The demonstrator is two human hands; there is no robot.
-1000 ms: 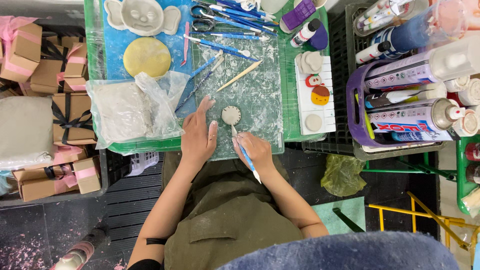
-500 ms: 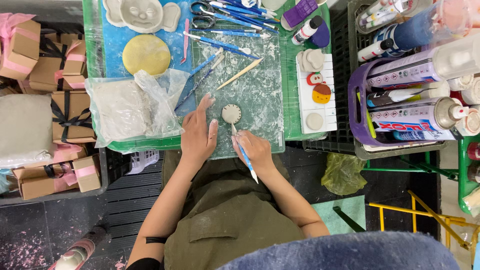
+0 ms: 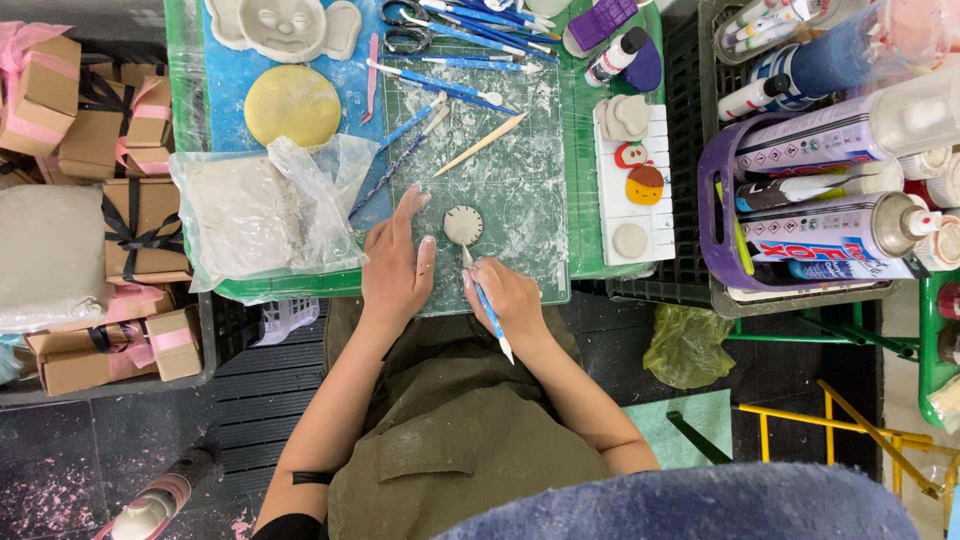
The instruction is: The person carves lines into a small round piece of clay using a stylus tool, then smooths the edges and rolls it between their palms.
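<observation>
Clay disc: small, pale and round, with short notches about its rim; it lies flat on the dusty cutting mat, at 12 o'clock from the person's two hands.
Right hand: closed round a blue modelling tool in a pen grip; the tool's tip meets the disc's lower edge at 6 o'clock, and its pale end points back toward the body.
Left hand: open and flat on the mat, fingers spread, holding nothing; its fingertips lie just beside the disc at 9 o'clock, and whether they touch it cannot be told.
Surroundings: a plastic bag of grey clay at 9 o'clock from the left hand; a yellow disc and a grey face-shaped relief at 11 o'clock; loose blue tools and a wooden stick at 12 o'clock; a white tray of small painted pieces at 2 o'clock.
Risk, slipping: the disc is thin and unpinned, so a sideways push from the tip would probably slide it across the mat.
Risk, overcutting: too much pressure would likely tear the rim or make the notches uneven.
Risk, smudging: the left fingers, so near, could flatten the marks already made.
</observation>
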